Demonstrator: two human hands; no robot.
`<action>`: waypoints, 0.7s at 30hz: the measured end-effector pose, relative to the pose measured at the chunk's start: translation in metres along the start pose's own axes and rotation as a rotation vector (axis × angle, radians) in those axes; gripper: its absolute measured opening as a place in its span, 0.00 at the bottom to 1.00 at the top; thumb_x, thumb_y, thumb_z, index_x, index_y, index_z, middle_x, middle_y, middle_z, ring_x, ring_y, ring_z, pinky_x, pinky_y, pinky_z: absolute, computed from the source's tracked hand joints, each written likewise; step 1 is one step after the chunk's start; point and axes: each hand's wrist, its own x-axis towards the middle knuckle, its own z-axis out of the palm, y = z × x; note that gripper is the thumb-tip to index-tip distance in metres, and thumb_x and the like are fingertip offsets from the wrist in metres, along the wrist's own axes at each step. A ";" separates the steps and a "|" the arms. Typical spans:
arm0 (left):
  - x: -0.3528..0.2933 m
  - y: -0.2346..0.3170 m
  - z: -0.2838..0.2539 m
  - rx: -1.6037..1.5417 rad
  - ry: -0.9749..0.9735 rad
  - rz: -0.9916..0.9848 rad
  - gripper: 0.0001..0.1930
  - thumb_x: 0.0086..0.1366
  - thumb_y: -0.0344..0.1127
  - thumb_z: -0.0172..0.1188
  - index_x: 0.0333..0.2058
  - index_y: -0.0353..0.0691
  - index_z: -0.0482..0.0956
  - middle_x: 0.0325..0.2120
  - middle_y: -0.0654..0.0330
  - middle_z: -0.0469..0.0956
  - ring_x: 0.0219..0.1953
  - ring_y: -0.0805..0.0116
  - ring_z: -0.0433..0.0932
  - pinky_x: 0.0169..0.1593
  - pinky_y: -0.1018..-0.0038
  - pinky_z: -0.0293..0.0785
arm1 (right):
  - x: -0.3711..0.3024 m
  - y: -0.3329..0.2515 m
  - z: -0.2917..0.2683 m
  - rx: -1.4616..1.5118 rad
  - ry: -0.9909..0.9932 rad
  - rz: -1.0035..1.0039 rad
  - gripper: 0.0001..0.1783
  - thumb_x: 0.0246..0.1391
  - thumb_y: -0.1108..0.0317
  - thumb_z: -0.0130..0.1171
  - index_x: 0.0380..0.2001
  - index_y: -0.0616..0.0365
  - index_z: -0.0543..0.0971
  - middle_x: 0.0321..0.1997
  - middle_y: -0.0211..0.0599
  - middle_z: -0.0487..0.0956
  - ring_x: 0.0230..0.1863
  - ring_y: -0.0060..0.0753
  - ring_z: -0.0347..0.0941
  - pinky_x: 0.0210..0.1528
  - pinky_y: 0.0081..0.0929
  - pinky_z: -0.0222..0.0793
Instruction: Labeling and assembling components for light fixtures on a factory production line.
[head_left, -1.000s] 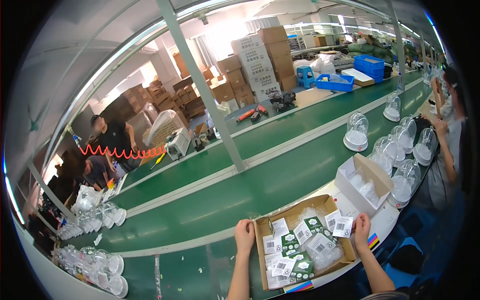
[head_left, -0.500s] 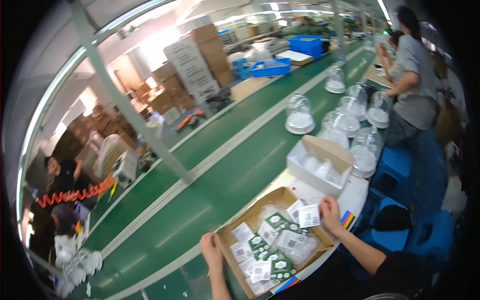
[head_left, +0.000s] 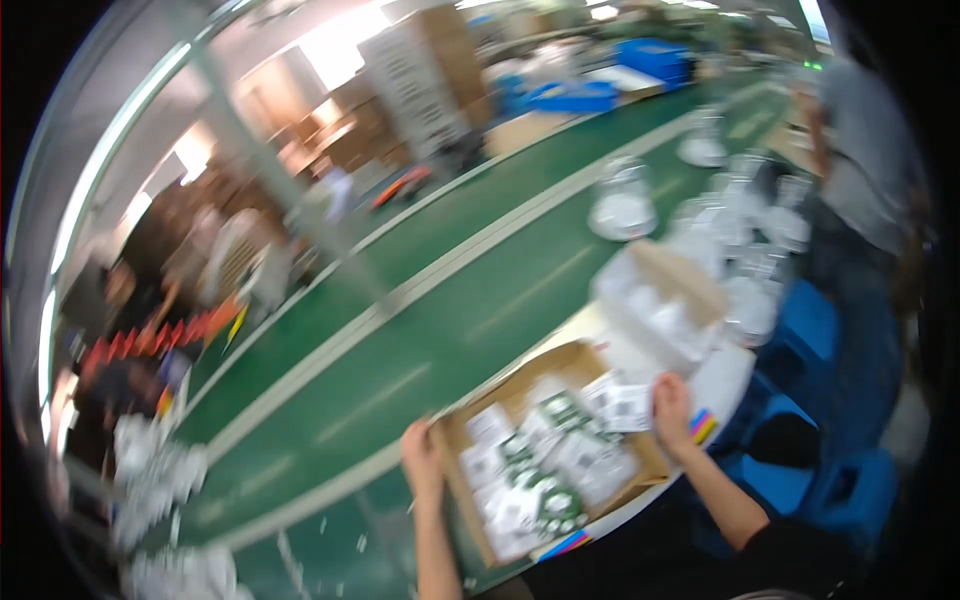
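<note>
The left hand [head_left: 422, 462] grips the left corner of the cardboard tray [head_left: 553, 370], which lies between both hands, long axis slanting rightward and away. The right hand [head_left: 672, 412] adjoins a white card [head_left: 628, 409]; grip indeterminable.

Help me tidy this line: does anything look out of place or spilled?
Green-and-white cards lie jumbled at odd angles in the shallow cardboard box, not stacked. Small pale scraps dot the green surface left of it, like stray litter. No damage is visible, though blur hides detail.
</note>
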 end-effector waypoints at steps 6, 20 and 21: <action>0.013 0.003 0.019 -0.035 0.007 0.082 0.09 0.59 0.27 0.56 0.39 0.34 0.77 0.40 0.49 0.77 0.45 0.49 0.75 0.50 0.63 0.71 | 0.026 0.055 -0.044 -0.043 -0.024 -0.099 0.09 0.66 0.66 0.49 0.43 0.58 0.74 0.34 0.23 0.69 0.32 0.14 0.61 0.32 0.15 0.59; 0.005 0.000 0.010 -0.045 0.038 0.049 0.07 0.60 0.25 0.56 0.37 0.34 0.77 0.38 0.53 0.77 0.43 0.51 0.75 0.47 0.65 0.72 | 0.020 0.046 -0.024 0.119 -0.055 -0.061 0.06 0.67 0.67 0.46 0.36 0.55 0.69 0.29 0.19 0.64 0.26 0.07 0.58 0.25 0.09 0.53; 0.006 0.000 0.009 -0.044 0.041 0.055 0.07 0.60 0.25 0.56 0.37 0.34 0.77 0.38 0.53 0.77 0.43 0.51 0.75 0.48 0.65 0.72 | 0.020 0.044 -0.023 0.122 -0.052 -0.057 0.06 0.67 0.67 0.46 0.36 0.55 0.69 0.28 0.19 0.64 0.26 0.07 0.58 0.25 0.09 0.53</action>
